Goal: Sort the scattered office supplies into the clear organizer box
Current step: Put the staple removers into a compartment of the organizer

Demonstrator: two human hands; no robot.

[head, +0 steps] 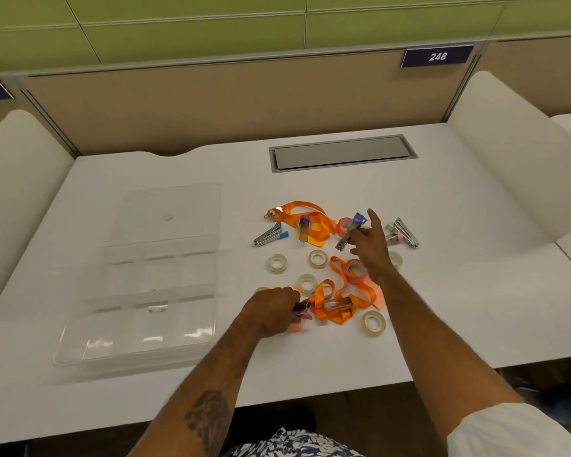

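Note:
The clear organizer box [80,354] lies on the left of the white desk, with several compartments. To its right the supplies are scattered: orange lanyards [310,212], clear tape rolls [277,263], pink tape rolls [356,271], and staplers with blue [267,235] and pink [406,233] trim. My left hand [272,311] is closed around a small pink-trimmed stapler [302,310] at the near edge of the pile. My right hand [370,242] holds a purple-trimmed stapler [350,233] lifted above the far side of the pile, index finger extended.
A grey cable hatch [343,154] is set into the desk behind the pile. White curved dividers [508,153] flank the desk on both sides, and a tan partition stands at the back. A small pink dot [168,218] lies inside the box.

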